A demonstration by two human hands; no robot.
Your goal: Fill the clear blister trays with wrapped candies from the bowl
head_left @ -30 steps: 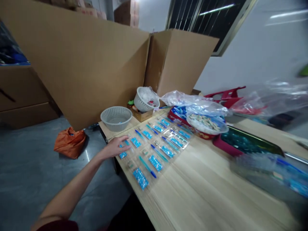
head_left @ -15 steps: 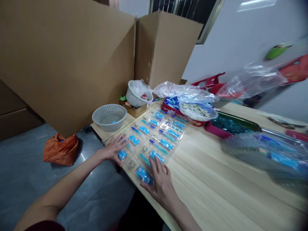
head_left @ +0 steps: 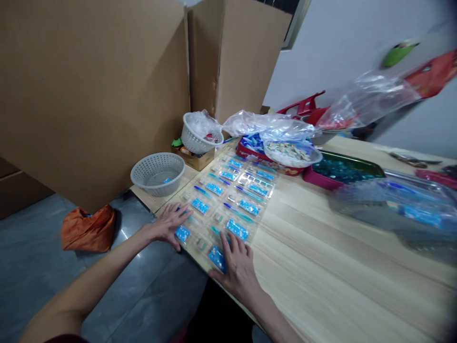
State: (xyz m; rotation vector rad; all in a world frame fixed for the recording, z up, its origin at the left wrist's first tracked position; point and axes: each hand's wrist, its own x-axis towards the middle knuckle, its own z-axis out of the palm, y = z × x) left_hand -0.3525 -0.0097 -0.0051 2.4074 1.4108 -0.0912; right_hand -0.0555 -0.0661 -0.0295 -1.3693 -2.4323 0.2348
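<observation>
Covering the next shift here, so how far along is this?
Done: clear blister packs lie in rows, filled with blue packets. In hand: the left hand and right hand rest on the nearest packs. Still off them: a bag of blue items and the red tray's blue packets.

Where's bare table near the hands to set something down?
Bare wood: the tabletop right of the blister sheets and right hand, below the clear plastic bag. Crowded: the far end, with the white bowl, pink tray and white basket. The sheets fill the strip under both hands, including the left hand.
</observation>
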